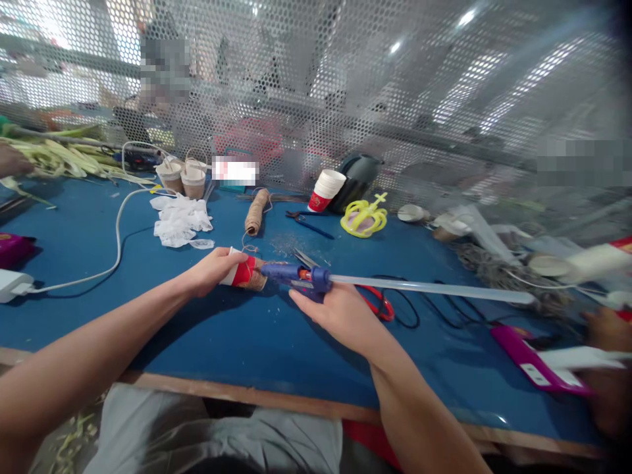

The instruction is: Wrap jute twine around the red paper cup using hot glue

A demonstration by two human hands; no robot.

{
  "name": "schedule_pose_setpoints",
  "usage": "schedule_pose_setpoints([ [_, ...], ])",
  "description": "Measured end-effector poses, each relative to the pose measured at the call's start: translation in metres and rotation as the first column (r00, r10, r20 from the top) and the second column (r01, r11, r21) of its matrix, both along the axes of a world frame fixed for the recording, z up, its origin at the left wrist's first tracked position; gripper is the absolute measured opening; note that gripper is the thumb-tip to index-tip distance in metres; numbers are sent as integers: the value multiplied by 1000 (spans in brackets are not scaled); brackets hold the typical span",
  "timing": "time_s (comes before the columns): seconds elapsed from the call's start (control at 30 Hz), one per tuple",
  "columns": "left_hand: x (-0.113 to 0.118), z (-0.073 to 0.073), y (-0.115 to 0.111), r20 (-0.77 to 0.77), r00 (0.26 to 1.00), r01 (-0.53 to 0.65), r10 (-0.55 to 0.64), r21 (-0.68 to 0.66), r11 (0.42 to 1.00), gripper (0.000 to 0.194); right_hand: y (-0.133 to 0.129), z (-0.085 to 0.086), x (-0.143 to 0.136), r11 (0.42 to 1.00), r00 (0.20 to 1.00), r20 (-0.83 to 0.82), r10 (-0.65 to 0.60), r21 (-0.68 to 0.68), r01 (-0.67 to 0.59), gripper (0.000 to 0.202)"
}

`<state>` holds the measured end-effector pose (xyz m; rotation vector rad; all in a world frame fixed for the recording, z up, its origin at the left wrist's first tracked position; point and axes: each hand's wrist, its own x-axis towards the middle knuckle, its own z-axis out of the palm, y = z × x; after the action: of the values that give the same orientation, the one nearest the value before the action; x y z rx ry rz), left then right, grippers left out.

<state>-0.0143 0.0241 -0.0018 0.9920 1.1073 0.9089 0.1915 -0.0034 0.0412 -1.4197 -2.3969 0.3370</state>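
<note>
Nearest, the wooden edge (pixel 237 394) of the blue table (pixel 237 355) runs below the red-and-white paper cup (pixel 243 271). To the right of that cup, the right hand (pixel 345 317) is closed around the blue glue gun (pixel 318 280), a long clear glue stick (pixel 429 288) jutting from its back. The gun's nozzle points at the cup's twine-covered end; whether they touch, I cannot tell. The cup lies tilted on its side above the table, its other end gripped by the left hand (pixel 210 271), thumb on top and fingers curled beneath. Red-handled scissors (pixel 389 311) lie right of the cup, partly behind the right hand. Beyond the cup rests a twine roll (pixel 255 215), with crumpled white gloves (pixel 180 220) farther left. Beyond it to the right are pliers (pixel 316 228), a yellow crown (pixel 365 213), stacked cups (pixel 326 187) and a dark kettle (pixel 360 176).
</note>
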Motion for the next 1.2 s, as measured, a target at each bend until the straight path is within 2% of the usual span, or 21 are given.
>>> schedule_pose_setpoints([
  [0.2, 0, -1, 1, -11, 1000, -16, 16, -1, 1000, 21, -2, 1, -2, 999, 999, 41, -34, 7, 34, 17],
  [0.47, 0, -2, 1, -51, 998, -21, 22, 9, 1000, 22, -1, -1, -3, 999, 999, 13, -34, 10, 34, 18],
  [0.97, 1, -2, 1, -35, 999, -14, 14, 4, 1000, 25, -5, 1, -2, 996, 994, 80, -69, -53, 73, 21],
  [1.2, 1, -3, 3, -92, 995, -48, 48, 7, 999, 26, -8, 5, -2, 996, 999, 38, -4, -88, 7, 20],
])
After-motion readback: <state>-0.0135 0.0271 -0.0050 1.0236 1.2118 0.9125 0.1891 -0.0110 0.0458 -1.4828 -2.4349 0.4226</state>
